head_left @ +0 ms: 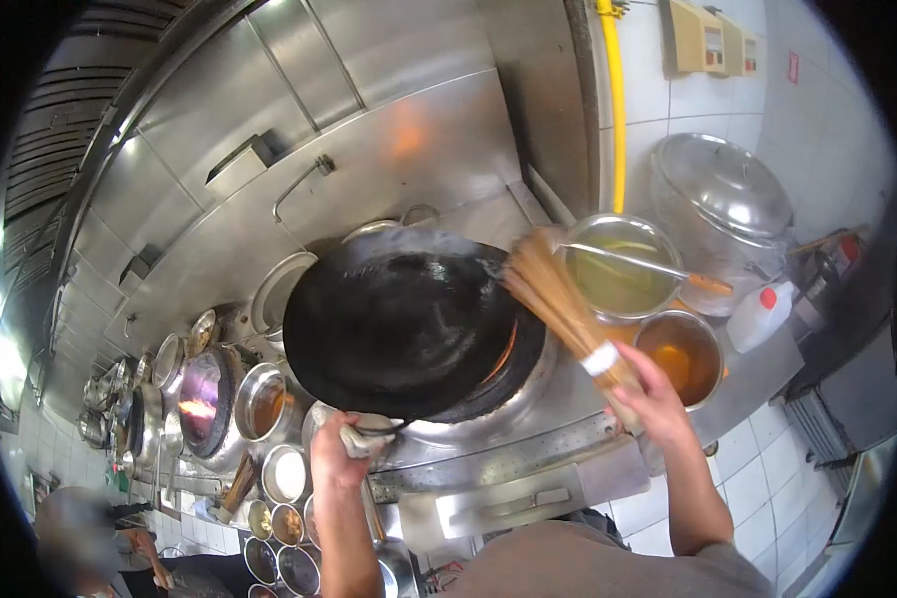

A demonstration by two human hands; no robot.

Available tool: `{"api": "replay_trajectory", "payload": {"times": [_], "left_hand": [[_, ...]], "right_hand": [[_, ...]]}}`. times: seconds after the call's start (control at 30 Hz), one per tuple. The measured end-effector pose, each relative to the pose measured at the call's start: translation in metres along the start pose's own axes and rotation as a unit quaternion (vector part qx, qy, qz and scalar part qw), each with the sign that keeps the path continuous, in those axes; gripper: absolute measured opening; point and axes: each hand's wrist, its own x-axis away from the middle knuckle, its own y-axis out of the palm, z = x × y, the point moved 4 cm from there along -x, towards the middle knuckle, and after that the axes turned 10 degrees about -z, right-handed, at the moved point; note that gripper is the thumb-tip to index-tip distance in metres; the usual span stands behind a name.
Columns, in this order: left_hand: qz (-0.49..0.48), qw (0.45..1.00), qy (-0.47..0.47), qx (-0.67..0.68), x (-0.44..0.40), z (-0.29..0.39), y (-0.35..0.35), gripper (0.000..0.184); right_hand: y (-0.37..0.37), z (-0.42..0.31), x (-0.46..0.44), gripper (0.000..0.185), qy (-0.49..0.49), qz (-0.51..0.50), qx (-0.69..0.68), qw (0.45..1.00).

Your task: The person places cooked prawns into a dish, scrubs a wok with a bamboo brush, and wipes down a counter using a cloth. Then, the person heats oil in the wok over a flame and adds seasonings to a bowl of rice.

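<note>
A large black wok [399, 329] sits tilted over the burner, with orange flame showing at its right edge and some steam along its far rim. My left hand [341, 453] is closed around the wok's near handle through a folded pale cloth [369, 435]. In my right hand [653, 399] is a bamboo wok brush [563, 299], gripped by its lower end below a white band. The brush's bristle end points up and left, by the wok's right rim. Whether the bristles touch the rim I cannot tell.
Right of the wok stand a bowl of yellowish liquid [623, 279] with a ladle [658, 261] across it, a pot of orange liquid [680, 364], a white jug [760, 317] and a lidded stockpot [725, 189]. Leftward are a lit burner [204, 404], several ingredient containers and another person [80, 543].
</note>
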Motion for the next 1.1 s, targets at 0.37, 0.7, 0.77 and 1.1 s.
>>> {"api": "replay_trajectory", "payload": {"times": [0.37,0.7,0.77,1.1], "left_hand": [[0.036,0.743,0.312,-0.592,0.074,-0.031,0.099,0.051],[0.030,0.996,0.065,-0.059,0.036,-0.113,-0.004,0.029],[0.036,0.999,0.002,0.013,0.023,-0.138,-0.002,0.027],[-0.017,0.985,-0.102,0.136,-0.024,-0.162,0.038,0.028]], "right_hand": [[0.045,0.025,-0.099,0.056,-0.082,-0.044,0.261,0.961],[-0.016,-0.068,-0.148,0.028,0.078,-0.084,0.727,0.677],[-0.001,-0.095,-0.180,0.038,-0.044,0.006,0.681,0.731],[0.101,0.007,-0.340,0.060,-0.067,0.162,0.537,0.825]]}}
